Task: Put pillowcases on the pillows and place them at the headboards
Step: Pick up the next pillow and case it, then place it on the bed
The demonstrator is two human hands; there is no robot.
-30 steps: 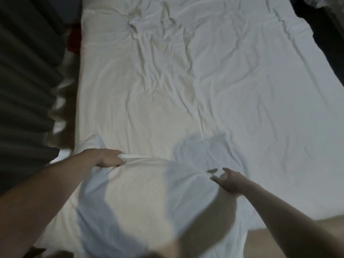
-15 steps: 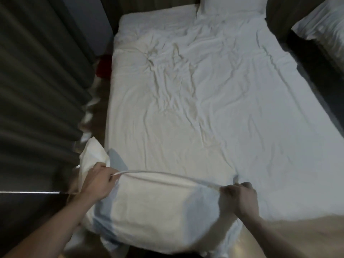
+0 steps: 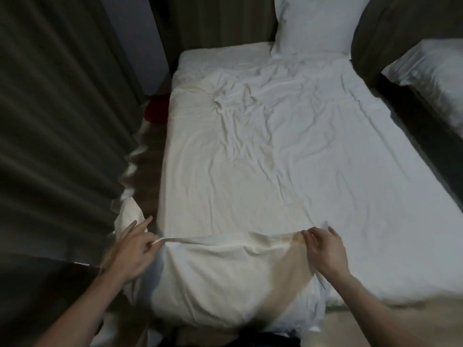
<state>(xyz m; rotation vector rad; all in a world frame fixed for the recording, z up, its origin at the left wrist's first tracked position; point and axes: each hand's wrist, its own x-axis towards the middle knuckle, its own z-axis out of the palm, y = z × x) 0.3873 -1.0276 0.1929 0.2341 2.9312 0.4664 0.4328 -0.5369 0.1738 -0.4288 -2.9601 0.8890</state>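
Observation:
A white pillow in a white pillowcase [image 3: 220, 284] hangs in front of me at the foot of the bed [image 3: 288, 151]. My left hand [image 3: 134, 249] pinches the left end of the pillowcase's upper edge. My right hand [image 3: 324, 249] grips the right end of that same edge, and the cloth is stretched between them. A second white pillow [image 3: 313, 23] stands upright against the dark headboard [image 3: 225, 21] at the far end of the bed. The bed sheet is white and wrinkled.
Dark curtains [image 3: 57, 116] hang along the left. A red object [image 3: 156, 111] lies on the wooden floor [image 3: 147, 176] between curtain and bed. A second bed with a white pillow [image 3: 431, 71] stands at the far right, across a narrow dark gap.
The view has tilted up from the sheet to the headboard. Both hands have taken hold of the pillowcase edge and lifted the pillow off the bed's foot.

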